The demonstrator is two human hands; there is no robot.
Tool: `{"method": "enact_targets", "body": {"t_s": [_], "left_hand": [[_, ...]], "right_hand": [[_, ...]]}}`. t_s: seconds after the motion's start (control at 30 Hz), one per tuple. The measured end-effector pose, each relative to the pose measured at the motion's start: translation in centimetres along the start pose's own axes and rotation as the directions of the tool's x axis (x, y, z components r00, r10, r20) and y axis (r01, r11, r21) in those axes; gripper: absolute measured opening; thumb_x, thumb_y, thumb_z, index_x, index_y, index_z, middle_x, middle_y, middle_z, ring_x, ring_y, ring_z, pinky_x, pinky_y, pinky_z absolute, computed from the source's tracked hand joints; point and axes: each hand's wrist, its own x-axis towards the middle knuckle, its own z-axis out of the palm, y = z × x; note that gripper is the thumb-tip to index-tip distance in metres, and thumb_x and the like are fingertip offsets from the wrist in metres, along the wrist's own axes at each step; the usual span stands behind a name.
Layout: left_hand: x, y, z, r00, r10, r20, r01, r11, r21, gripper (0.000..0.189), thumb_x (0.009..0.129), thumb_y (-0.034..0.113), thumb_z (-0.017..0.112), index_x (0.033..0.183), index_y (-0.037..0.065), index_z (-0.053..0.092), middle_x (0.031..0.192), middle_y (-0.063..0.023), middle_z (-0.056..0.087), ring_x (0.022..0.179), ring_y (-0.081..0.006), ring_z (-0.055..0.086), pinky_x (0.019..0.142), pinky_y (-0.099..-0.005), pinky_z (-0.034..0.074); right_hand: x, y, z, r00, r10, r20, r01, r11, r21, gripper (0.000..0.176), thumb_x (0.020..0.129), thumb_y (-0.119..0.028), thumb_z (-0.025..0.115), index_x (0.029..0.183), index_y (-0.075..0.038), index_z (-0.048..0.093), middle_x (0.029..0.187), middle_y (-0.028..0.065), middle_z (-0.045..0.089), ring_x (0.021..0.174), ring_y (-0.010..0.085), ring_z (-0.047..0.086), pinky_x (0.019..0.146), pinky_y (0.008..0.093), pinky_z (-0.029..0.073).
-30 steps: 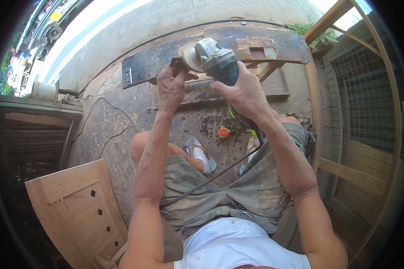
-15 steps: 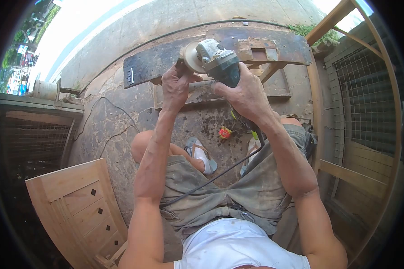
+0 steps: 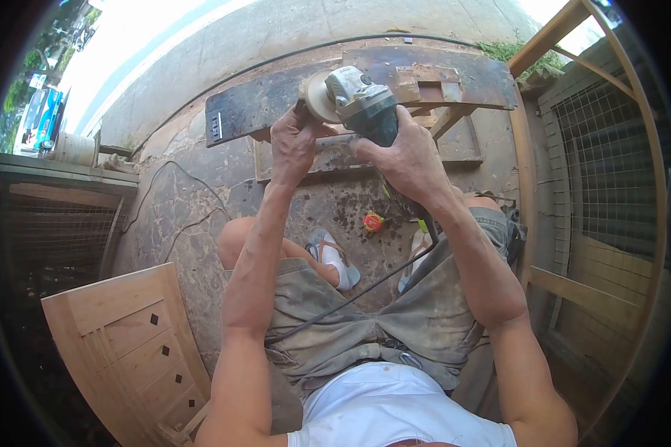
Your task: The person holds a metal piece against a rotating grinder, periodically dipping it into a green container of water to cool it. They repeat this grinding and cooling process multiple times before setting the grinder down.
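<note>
My right hand [image 3: 404, 155] is wrapped round the dark body of an angle grinder [image 3: 369, 112], whose pale head points up and left. A round tan disc [image 3: 319, 97] is fitted on the grinder's left side. Close against the disc's lower left edge, my left hand [image 3: 294, 145] has its fingers pinched together. A small dark bit shows above those fingertips, but I cannot tell what it is. The grinder's black cord [image 3: 361, 293] runs down across my lap. Both hands are over the near edge of a low, stained wooden bench [image 3: 246, 104].
Wooden blocks [image 3: 427, 83] lie on the bench's right part. A red and yellow tape measure [image 3: 373, 221] is on the ground between my feet. At lower left leans a carved wooden panel [image 3: 138, 343]. A wooden frame [image 3: 525, 171] and wire mesh [image 3: 604, 156] stand at right.
A blue vehicle has come into view on the road at far left. Both hands and the grinder stay almost in the same place.
</note>
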Motion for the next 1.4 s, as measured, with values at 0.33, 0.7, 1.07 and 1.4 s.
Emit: {"method": "enact_targets", "body": {"t_s": [0.33,0.7,1.07,1.4], "left_hand": [[-0.1,0.6,-0.3,1.0,-0.025,-0.017,0.025,0.999,0.043,0.024,0.114,0.013,0.065,0.129,-0.001,0.076,0.109,-0.0098,0.083,0.089,-0.0183,0.082,0.079,-0.0319,0.065],[0.0,1.6,-1.1,0.995,-0.053,-0.085,0.047,0.997,-0.069,0.025,0.111,0.019,0.073,0.129,0.002,0.075,0.118,-0.0129,0.084,0.09,-0.0222,0.084,0.08,-0.0315,0.068],[0.2,2.6,-0.8,0.988,-0.092,-0.125,0.09,0.996,-0.028,0.026,0.11,0.022,0.075,0.129,0.003,0.075,0.12,-0.0128,0.084,0.088,-0.0203,0.084,0.079,-0.0295,0.069],[0.2,2.2,-0.5,0.994,-0.064,-0.09,0.063,0.998,-0.017,0.027,0.11,0.021,0.075,0.13,0.003,0.076,0.115,-0.0118,0.085,0.088,-0.0192,0.083,0.079,-0.0289,0.069]], "right_hand": [[0.1,0.2,-0.1,1.0,0.017,0.003,-0.017,1.0,-0.016,0.07,0.088,-0.04,0.083,0.13,0.011,0.063,0.105,0.029,0.08,0.101,0.0408,0.081,0.094,0.048,0.062],[0.4,1.2,-1.2,0.995,0.087,-0.04,-0.09,0.993,-0.074,0.072,0.088,-0.043,0.083,0.131,0.012,0.063,0.108,0.031,0.079,0.103,0.0415,0.08,0.096,0.0487,0.061],[0.3,1.2,-1.2,0.995,0.055,-0.085,-0.059,0.997,-0.051,0.071,0.088,-0.042,0.082,0.13,0.012,0.063,0.108,0.0309,0.079,0.102,0.0412,0.08,0.095,0.0489,0.062],[0.4,0.9,-0.9,0.996,0.086,-0.035,-0.088,0.995,-0.046,0.07,0.088,-0.043,0.084,0.133,0.008,0.066,0.11,0.0228,0.081,0.104,0.0324,0.08,0.098,0.0436,0.061]]}}
